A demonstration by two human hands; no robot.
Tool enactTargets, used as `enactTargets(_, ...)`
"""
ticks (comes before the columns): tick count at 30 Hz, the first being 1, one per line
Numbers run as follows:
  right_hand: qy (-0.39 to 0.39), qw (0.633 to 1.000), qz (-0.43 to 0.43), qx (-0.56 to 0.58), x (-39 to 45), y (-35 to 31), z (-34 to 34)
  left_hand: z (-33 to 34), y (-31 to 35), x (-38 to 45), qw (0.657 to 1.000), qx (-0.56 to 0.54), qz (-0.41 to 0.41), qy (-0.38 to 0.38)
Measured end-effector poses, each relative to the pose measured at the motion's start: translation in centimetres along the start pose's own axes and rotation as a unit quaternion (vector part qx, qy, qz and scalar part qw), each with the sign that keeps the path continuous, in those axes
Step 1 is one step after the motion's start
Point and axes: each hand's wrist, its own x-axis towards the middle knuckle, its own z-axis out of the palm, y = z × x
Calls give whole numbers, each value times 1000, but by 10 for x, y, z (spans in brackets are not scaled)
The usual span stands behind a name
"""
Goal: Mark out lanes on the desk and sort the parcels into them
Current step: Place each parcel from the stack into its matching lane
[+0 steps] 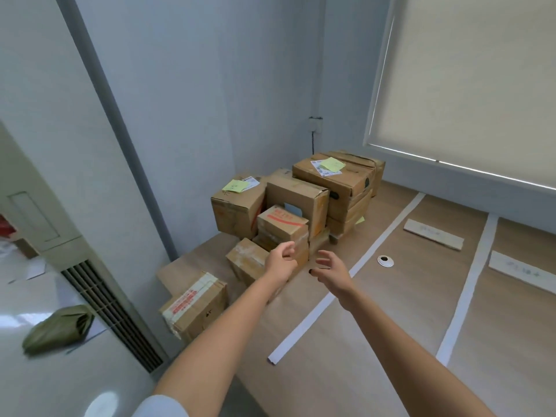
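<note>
Several cardboard parcels are piled at the desk's [376, 311] far left corner. A small box with red print [281, 224] sits at the front of the pile, above another small box [246, 260]. My left hand [281, 260] and my right hand [331, 270] are stretched out just in front of these boxes, fingers loosely spread and holding nothing. Two white tape strips [346, 278] [469, 287] run across the desk as lane lines. A cardboard label [433, 234] lies in one lane and a white label [523, 272] in the other.
A parcel with red and white tape [195, 308] hangs near the desk's left edge. Yellow sticky notes [331, 164] top two boxes. A cable grommet [385, 260] sits between the lanes. An air-conditioner unit [114, 311] and a green bag [60, 326] stand left of the desk.
</note>
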Motion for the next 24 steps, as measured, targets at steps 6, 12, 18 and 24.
enactTargets(6, -46, 998, 11, -43, 31, -19, 80, -90, -37, 26, 998, -12, -32, 55)
enactTargets(12, -80, 989, -19, -126, 72, -40, 172, -200, -80, 57, 990, 9, -73, 123)
enactTargets(18, -132, 969, 26, -209, 102, -22, 232, -261, -139, 60, 954, 146, -219, 145)
enactTargets(24, -178, 948, 115, -237, 109, 11, 256, -258, -165, 44, 883, -30, -469, 5)
